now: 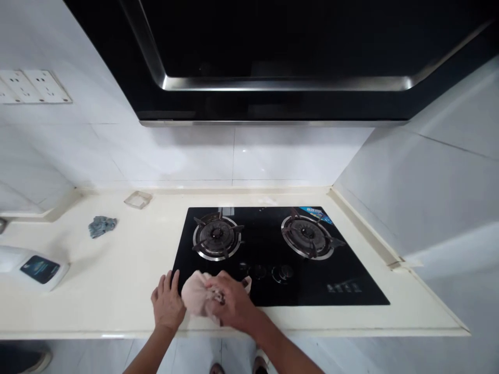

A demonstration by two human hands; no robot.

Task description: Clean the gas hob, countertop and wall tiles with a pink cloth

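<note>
A bunched pale pink cloth is gripped in my right hand, over the front left corner of the black glass gas hob. Part of the cloth hangs past the hob's front edge onto the counter. My left hand rests on the cream countertop beside the hob's left edge, fingers spread, close to the cloth but not holding it. Behind the hands sits the left burner, and farther right the right burner. Two control knobs, one a dark knob, lie just right of my right hand.
A crumpled blue-grey cloth and a clear square dish lie on the left counter. A white bottle with a dark label lies at far left. The black range hood overhangs the hob. Another person's shoe shows below left.
</note>
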